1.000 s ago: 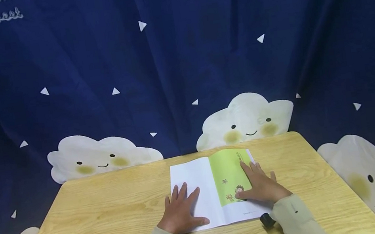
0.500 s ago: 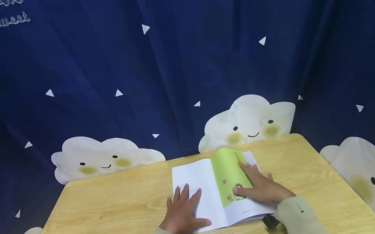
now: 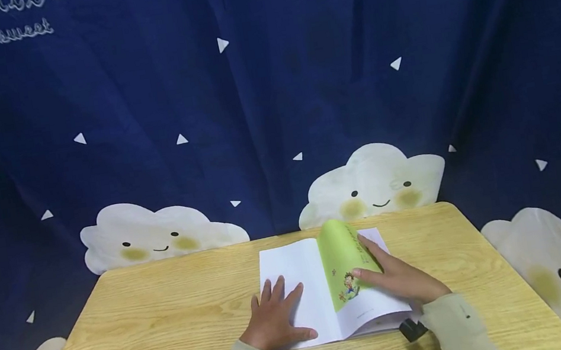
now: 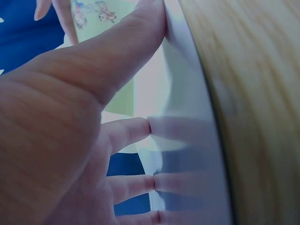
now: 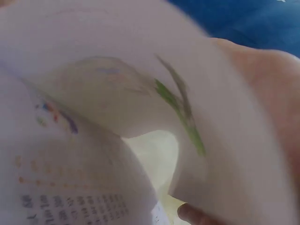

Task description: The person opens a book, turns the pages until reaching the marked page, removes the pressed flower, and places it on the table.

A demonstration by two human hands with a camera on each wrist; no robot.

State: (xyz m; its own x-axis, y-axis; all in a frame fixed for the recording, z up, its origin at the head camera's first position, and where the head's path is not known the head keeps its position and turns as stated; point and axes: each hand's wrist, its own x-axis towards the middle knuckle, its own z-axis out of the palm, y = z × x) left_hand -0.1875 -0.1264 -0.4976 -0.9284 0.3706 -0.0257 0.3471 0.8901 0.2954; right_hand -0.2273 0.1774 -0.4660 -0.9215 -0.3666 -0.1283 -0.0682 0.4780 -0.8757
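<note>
Woodgrain table, navy curtain, left hand and right hand on book, fingers apart

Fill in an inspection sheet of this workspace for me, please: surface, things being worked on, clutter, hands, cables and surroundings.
Surface: wooden table, light, with visible grain.
Job's things: open book lying on the table; its left page is white, and its green-and-white page on the right bows up off the pages beneath.
Clutter: nothing seen.
Hands: left hand lies on the white page with fingers spread; right hand touches the bowed page, though whether it pinches it is unclear. A small black device shows at each wrist.
Cables: nothing seen.
Surroundings: dark blue curtain behind the table, with white triangles, smiling clouds and lettering.
</note>
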